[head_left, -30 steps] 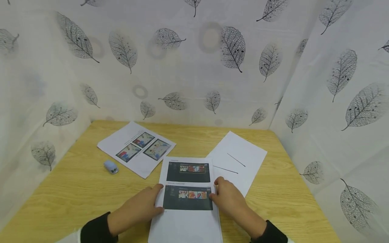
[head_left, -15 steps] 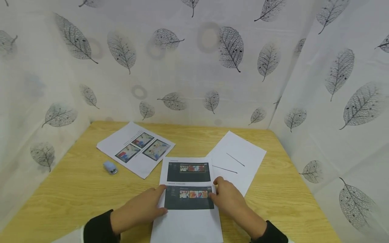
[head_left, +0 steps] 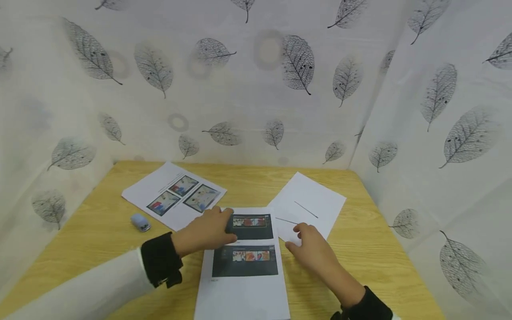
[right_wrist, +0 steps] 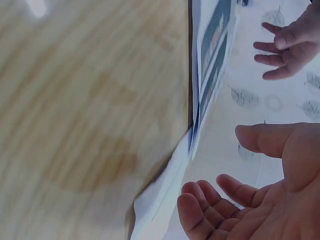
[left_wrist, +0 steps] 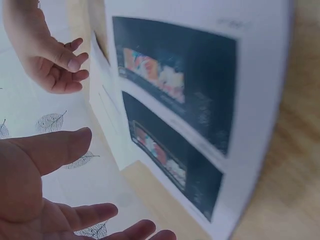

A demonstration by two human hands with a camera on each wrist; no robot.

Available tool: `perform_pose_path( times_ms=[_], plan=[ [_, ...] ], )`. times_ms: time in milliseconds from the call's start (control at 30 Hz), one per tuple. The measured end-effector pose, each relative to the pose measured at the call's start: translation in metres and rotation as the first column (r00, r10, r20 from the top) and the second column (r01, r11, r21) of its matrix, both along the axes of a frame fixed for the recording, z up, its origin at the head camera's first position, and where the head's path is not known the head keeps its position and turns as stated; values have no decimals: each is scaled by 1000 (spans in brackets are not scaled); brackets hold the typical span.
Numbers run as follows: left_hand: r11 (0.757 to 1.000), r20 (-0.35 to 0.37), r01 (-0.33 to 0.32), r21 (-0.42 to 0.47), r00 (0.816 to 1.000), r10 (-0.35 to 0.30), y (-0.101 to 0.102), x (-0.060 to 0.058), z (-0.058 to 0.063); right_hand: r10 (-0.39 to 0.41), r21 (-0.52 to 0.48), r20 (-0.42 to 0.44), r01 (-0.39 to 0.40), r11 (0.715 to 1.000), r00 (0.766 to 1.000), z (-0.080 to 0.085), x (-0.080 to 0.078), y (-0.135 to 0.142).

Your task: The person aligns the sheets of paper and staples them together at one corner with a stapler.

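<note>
A stack of white printed sheets lies upright in front of me, its top page bearing two dark screenshots. My left hand hovers over the stack's upper left part, thumb and fingers spread and nothing in them; the left wrist view shows its fingers apart from the paper. To the right of the stack, my right hand is raised with loosely bent fingers, holding nothing, and overlaps a white sheet with two drawn lines in the head view. In the right wrist view its fingers are clear of the stack's side edge.
A small light-blue stapler sits on the wooden table at the left. Behind it lie angled sheets with three printed pictures. Leaf-patterned white curtains enclose the table's back and sides.
Both hands have let go of the stack's side edges. The left hand has risen and moved forward over the top page; the right has moved slightly right, away from the paper.
</note>
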State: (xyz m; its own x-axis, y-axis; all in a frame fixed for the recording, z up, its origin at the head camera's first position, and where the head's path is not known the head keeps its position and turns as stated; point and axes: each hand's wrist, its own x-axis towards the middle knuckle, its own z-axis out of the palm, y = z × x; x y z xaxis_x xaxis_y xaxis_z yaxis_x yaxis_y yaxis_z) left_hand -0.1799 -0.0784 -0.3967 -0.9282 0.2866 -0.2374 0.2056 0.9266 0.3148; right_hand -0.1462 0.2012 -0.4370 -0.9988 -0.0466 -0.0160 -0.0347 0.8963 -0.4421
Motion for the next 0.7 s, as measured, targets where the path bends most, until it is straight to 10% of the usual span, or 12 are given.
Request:
perform_pose_path(
  times_ms=[700],
  plan=[
    [977, -15, 141, 158, 990, -140, 102, -106, 13, -167, -207, 192, 207, 956, 967, 18, -33, 83]
  ],
)
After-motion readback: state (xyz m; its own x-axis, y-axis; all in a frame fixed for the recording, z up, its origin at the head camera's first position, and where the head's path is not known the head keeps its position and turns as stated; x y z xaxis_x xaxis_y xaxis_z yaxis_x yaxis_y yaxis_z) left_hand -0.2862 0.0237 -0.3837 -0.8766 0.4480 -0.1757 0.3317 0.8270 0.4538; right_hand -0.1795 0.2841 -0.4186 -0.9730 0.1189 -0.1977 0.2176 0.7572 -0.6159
